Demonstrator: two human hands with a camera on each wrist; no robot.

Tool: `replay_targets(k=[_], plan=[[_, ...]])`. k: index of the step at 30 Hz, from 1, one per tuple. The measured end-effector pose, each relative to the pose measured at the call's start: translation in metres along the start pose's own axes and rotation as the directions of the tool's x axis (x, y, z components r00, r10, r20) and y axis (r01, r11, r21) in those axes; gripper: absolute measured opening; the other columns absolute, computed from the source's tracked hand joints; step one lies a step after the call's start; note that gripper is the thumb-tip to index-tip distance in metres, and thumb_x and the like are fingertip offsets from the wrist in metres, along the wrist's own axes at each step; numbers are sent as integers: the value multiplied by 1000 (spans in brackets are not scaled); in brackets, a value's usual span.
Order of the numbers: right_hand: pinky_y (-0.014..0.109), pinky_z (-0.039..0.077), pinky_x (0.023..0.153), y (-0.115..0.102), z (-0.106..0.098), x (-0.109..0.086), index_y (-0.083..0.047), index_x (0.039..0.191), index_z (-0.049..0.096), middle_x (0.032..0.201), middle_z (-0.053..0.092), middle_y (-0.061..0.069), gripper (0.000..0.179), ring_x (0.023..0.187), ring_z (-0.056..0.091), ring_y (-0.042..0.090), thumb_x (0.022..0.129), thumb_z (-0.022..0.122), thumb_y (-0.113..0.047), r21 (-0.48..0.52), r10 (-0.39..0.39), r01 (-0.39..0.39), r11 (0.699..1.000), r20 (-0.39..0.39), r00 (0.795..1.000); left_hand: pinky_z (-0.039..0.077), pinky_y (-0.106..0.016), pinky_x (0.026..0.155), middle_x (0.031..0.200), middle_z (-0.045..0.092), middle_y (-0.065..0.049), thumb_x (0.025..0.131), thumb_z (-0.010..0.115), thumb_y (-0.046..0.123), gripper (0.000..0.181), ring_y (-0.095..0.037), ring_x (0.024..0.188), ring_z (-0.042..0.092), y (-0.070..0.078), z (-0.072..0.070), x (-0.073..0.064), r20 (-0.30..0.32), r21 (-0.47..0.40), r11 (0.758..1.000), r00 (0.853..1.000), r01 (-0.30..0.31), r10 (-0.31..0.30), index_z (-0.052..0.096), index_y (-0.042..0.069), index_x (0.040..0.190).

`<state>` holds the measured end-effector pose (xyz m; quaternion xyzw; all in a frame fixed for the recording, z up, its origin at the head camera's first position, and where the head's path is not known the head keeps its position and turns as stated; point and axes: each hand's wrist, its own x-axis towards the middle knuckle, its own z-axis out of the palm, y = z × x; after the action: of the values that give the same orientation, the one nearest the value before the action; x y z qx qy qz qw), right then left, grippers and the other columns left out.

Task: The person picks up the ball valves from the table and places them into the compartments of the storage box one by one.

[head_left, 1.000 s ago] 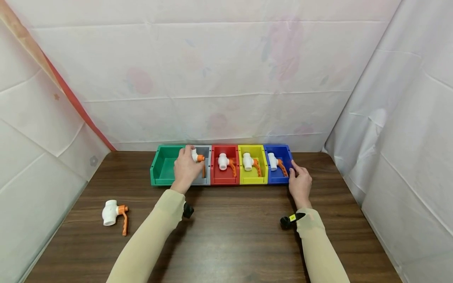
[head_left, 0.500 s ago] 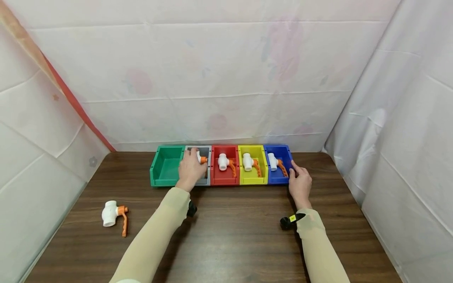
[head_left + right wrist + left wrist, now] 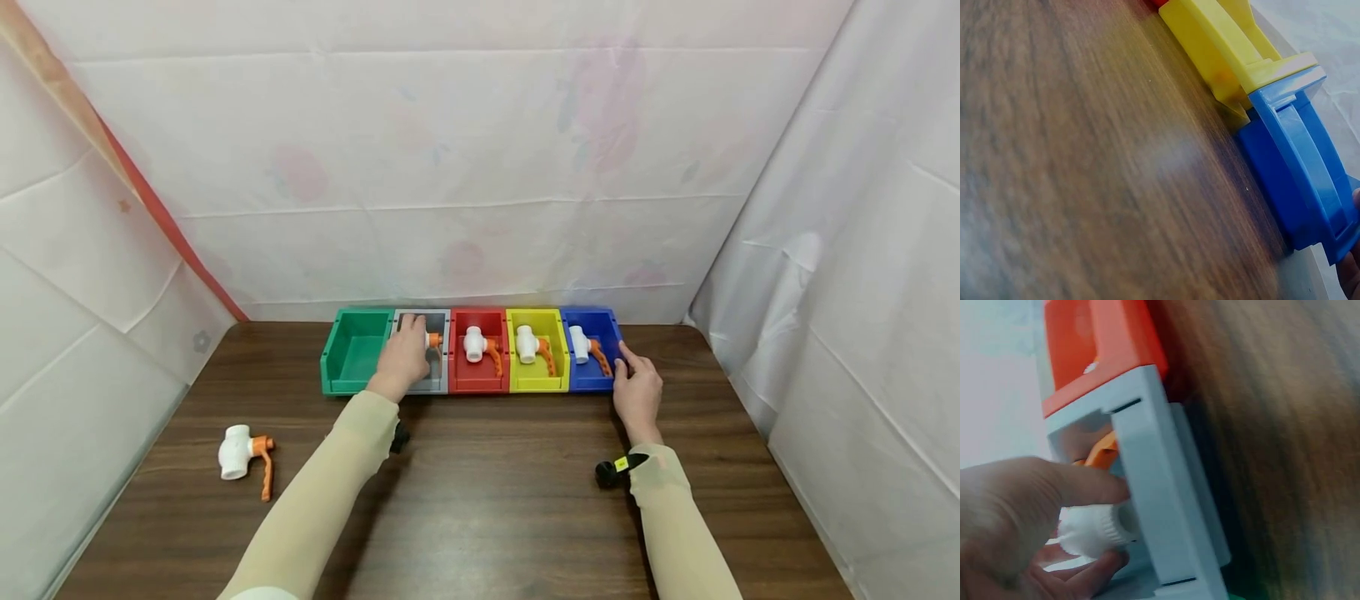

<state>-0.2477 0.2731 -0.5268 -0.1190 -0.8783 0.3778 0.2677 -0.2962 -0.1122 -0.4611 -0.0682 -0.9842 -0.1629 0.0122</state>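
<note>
My left hand (image 3: 402, 358) reaches into the grey bin (image 3: 433, 386). Its thumb and fingers are around a white ball valve (image 3: 1094, 531) with an orange handle (image 3: 1104, 452), low between the bin's walls. In the head view that hand covers most of the valve. At the right end of the row, my right hand (image 3: 637, 393) grips the side wall of the blue bin (image 3: 592, 384), thumb and fingertips at its edge. Inside the blue bin lies another ball valve (image 3: 579, 344); only the edge of the right hand shows in the right wrist view.
The red bin (image 3: 478, 386) and yellow bin (image 3: 538, 385) each hold a ball valve. A green bin (image 3: 349, 387) with nothing in it ends the row on the left. One more valve (image 3: 236, 454) lies on the wooden table (image 3: 495, 500) at front left. A white curtain (image 3: 480, 167) hangs behind.
The left hand has shifted slightly right, with the valve moving right and lower in the grey bin. The right hand has stayed at the blue bin.
</note>
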Motion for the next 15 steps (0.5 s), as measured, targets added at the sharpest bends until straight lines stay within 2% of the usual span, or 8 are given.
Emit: replay_targets(k=[5,9,15], plan=[[51,49,88,0,0,-1,-15,136,64,118,65,18,37,102,62,35,100,62,-13,3,-18,18,1000,-10,1000,55,-48,84,139,40,-22,87,72,3,69,-39,100,59,2,6,0,-19,123,992,999,-29,32,37,-3,147],[52,48,84,0,-1,-1,-13,134,66,115,66,19,36,98,63,37,98,63,-12,6,-56,57,998,-32,998,55,-47,79,138,42,-23,92,65,4,58,-38,93,60,3,8,2,-41,183,981,997,-59,68,41,-5,144],[53,48,83,1,-1,-1,-12,134,65,114,65,20,35,97,63,39,99,61,-10,5,-66,66,998,-29,997,54,-47,81,140,42,-25,91,68,7,65,-38,92,60,2,9,5,-7,228,971,997,-68,71,39,-8,147]])
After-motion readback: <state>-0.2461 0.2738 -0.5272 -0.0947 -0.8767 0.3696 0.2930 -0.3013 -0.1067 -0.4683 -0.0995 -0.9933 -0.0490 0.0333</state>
